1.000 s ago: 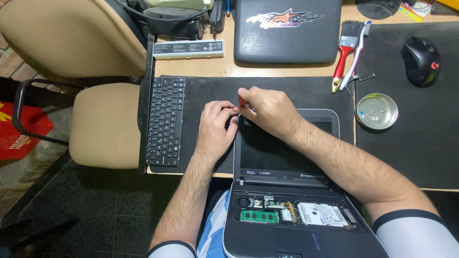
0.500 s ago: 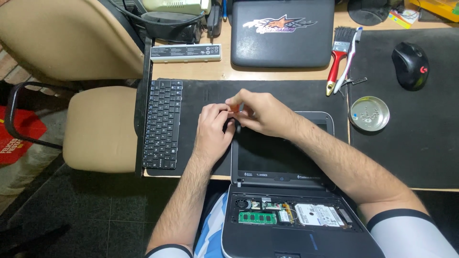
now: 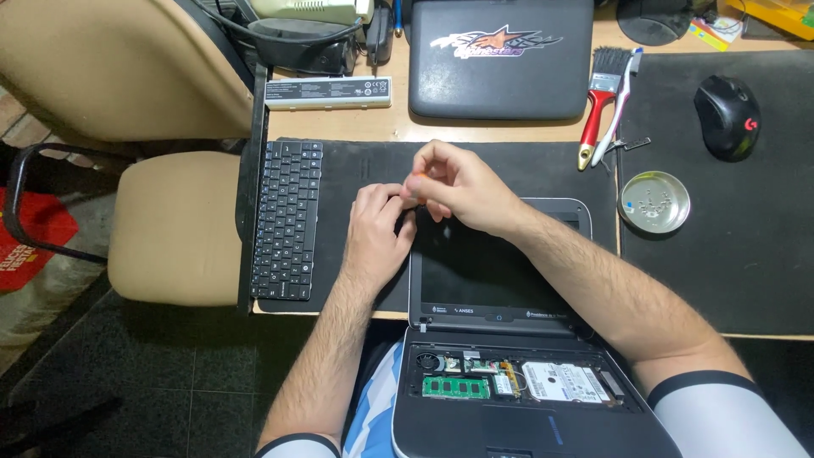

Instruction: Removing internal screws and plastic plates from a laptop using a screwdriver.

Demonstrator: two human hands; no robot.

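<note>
Hands meet at centre frame, over the top-left corner of the laptop screen (image 3: 496, 263). Right hand (image 3: 462, 187) fingers pinch a small orange-tipped tool (image 3: 415, 176); left hand (image 3: 376, 233) fingers curl against it. Likely bezel work; next move needs steady, gentle prying.

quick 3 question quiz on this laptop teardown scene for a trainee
1. True or false: the detached keyboard lies left of the open laptop.
2. What sits in the round metal dish? A) small screws B) a brush C) a mouse
3. Which hand pinches a small orange-tipped thing?

Key:
1. True.
2. A.
3. The right hand; the left hand meets it at the fingertips.
</note>
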